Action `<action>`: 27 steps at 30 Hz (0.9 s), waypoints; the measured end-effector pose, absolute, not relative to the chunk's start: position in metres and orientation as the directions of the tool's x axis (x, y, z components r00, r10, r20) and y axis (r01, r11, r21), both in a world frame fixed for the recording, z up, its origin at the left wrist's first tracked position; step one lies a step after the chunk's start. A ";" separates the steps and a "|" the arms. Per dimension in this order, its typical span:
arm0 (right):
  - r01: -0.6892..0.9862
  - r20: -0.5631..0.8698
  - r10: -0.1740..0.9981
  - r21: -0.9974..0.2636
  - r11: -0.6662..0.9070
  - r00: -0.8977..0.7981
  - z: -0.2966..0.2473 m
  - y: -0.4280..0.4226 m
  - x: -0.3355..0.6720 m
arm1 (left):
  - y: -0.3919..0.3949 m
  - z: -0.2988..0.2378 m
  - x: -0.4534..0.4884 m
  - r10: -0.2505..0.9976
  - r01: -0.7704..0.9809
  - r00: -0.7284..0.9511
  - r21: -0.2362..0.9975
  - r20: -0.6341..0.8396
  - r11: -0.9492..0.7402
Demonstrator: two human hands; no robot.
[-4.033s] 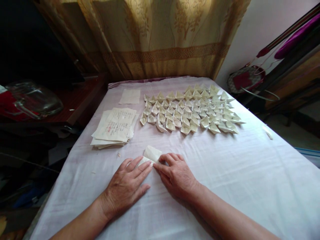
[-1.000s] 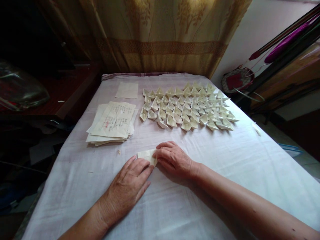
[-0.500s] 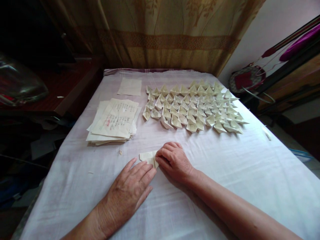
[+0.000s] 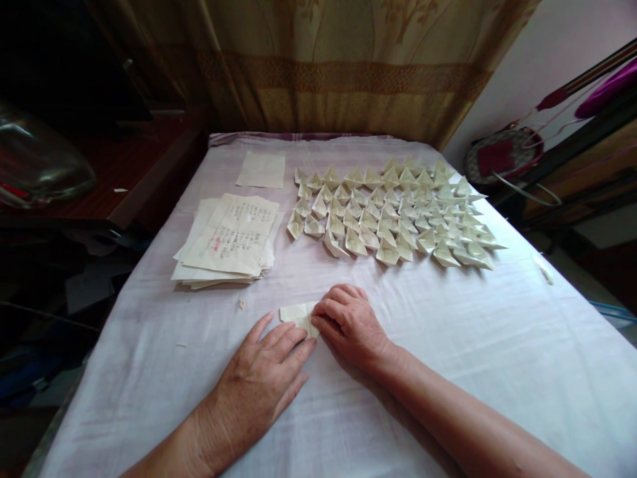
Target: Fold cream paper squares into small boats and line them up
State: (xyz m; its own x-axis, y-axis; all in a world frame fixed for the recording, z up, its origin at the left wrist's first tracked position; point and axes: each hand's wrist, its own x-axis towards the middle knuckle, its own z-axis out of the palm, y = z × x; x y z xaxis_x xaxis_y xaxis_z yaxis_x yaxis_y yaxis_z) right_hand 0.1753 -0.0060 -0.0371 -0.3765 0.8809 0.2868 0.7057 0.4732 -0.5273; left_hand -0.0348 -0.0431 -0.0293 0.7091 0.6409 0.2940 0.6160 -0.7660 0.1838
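Note:
A small folded piece of paper [image 4: 294,313] lies flat on the white cloth, between my two hands. My left hand [image 4: 266,372] rests with its fingers stretched out, the fingertips on the paper's near edge. At the paper's right end, my right hand [image 4: 351,324] is closed, thumb and fingers pinching that end and hiding part of it. Beyond them, rows of folded paper boats [image 4: 388,216] stand close together. To their left is a stack of paper sheets [image 4: 226,236] with handwriting on the top one.
A single blank sheet [image 4: 261,170] lies behind the stack. The cloth-covered table [image 4: 462,345] carries small paper scraps [image 4: 241,304]. At left stands a dark red wooden desk [image 4: 149,166] with a clear plastic bag [image 4: 42,162]. A curtain [image 4: 323,79] hangs behind; a handbag [image 4: 502,156] is at right.
The view has shifted slightly. My left fingertips have moved a little right along the paper. My right hand keeps its pinch at the paper's right end.

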 end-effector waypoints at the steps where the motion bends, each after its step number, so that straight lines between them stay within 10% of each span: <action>1: 0.706 0.288 0.881 -0.527 0.473 -0.376 -0.037 -0.006 0.175 | -0.043 -0.029 -0.035 0.640 0.614 0.710 0.187 0.292 -0.767; 27: 0.734 0.294 0.884 -0.494 0.465 -0.363 -0.036 -0.005 0.172 | -0.038 -0.021 -0.033 0.632 0.593 0.732 0.221 0.253 -0.775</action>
State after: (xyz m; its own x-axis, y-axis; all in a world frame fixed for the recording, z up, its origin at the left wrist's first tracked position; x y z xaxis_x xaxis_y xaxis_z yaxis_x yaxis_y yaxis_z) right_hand 0.1723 -0.0047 -0.0356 -0.3627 0.8844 0.2939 0.7344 0.4654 -0.4941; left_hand -0.0328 -0.0383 -0.0210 0.7322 0.6325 0.2527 0.5929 -0.7745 0.2205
